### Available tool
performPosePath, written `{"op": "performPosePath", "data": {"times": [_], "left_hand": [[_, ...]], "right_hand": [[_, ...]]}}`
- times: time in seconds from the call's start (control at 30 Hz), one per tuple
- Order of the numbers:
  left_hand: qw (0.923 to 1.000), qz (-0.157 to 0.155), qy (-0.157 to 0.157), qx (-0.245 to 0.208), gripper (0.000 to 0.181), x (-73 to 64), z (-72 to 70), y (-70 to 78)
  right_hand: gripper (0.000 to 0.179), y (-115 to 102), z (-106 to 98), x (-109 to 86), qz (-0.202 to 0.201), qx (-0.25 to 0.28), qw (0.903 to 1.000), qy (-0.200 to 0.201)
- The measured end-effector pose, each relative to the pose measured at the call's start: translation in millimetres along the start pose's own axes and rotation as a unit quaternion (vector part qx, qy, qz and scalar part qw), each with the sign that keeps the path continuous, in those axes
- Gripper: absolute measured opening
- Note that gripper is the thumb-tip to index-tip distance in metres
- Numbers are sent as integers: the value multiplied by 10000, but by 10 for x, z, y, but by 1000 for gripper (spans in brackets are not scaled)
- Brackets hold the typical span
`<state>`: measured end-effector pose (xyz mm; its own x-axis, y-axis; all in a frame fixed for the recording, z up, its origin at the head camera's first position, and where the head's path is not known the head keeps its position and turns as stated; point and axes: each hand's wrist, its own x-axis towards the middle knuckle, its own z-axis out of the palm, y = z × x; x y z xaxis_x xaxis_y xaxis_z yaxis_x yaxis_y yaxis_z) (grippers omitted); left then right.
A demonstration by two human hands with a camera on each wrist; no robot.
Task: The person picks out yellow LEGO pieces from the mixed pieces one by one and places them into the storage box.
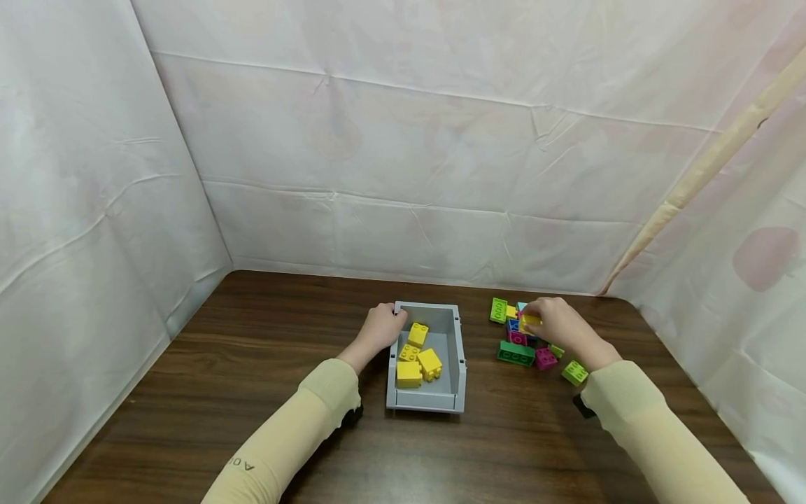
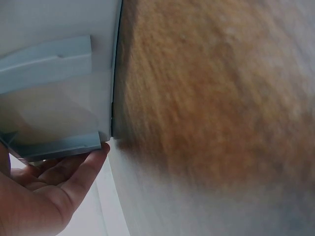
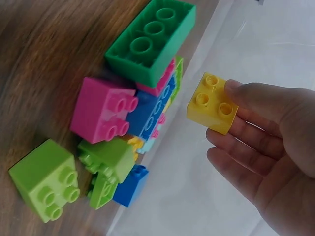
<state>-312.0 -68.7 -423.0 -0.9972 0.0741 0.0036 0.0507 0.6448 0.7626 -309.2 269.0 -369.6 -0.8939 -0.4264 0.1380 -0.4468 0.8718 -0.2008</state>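
Note:
A grey open-topped plastic bin (image 1: 425,402) stands on the table, with several yellow toy bricks (image 1: 409,375) inside. My left hand (image 1: 380,330) grips the bin's left wall near its far corner; the left wrist view shows its fingers (image 2: 81,179) against the bin's outer side (image 2: 44,105). Over a loose pile of bricks on the right, my right hand (image 1: 560,327) pinches a yellow brick (image 3: 211,105) between thumb and fingers. That brick is held apart from the pile, its studs facing the right wrist camera.
The pile includes a green brick (image 1: 515,353), a magenta brick (image 1: 545,358), lime bricks (image 1: 574,372) and a blue brick (image 3: 131,186). Another yellow brick (image 1: 511,312) lies among them. White cloth (image 1: 378,175) hangs behind and beside the brown wooden table (image 1: 290,315).

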Motion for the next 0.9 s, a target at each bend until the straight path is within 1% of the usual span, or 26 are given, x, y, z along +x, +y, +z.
{"op": "performPosePath", "data": {"times": [0.17, 0.3, 0.47, 0.67, 0.9], "left_hand": [[10000, -35, 4, -30, 29, 0, 4, 3], [10000, -23, 11, -13, 29, -3, 7, 7], [10000, -20, 33, -13, 29, -6, 2, 11], [10000, -38, 14, -17, 29, -6, 1, 16], [10000, -63, -8, -47, 30, -7, 8, 12]], "right_hand": [[23, -99, -29, 37, -217, -135, 9996, 114], [22, -196, -70, 57, -387, -120, 9988, 267], [21, -317, -112, 91, -487, -82, 9979, 416], [25, -475, -165, 125, -525, -8, 9981, 337], [23, -656, -199, 148, -606, 54, 9978, 276]]}}
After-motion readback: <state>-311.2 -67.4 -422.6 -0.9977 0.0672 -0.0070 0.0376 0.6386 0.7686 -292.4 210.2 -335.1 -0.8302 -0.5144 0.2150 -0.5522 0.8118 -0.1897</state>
